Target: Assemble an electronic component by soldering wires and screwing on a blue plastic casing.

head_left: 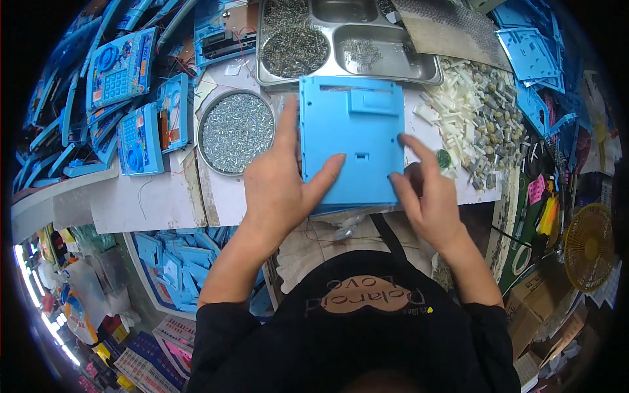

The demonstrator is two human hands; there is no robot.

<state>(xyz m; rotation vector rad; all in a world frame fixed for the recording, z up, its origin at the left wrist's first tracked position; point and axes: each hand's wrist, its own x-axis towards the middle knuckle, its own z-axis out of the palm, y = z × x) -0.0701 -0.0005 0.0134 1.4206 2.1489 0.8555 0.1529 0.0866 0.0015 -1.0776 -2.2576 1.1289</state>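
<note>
A light-blue plastic casing point(350, 147) lies in front of me at the table's near edge. It is a flat rectangular panel with a slot along its far edge, a raised rectangular block and a small cutout. My left hand point(278, 173) grips its left side, thumb on the face and index finger stretched along the edge. My right hand point(426, 187) holds the right edge, index fingertip and thumb tip against it. The other right fingers curl behind and are partly hidden. What lies beneath the casing cannot be seen.
A round tin of small screws point(237, 133) stands left. Behind is a metal compartment tray point(386, 73) with small metal parts. White plastic pieces point(455, 98) and small motor-like parts point(495, 108) are heaped right. Blue keypad units point(121, 72) pile up left; a bin of blue parts point(187, 265) sits below.
</note>
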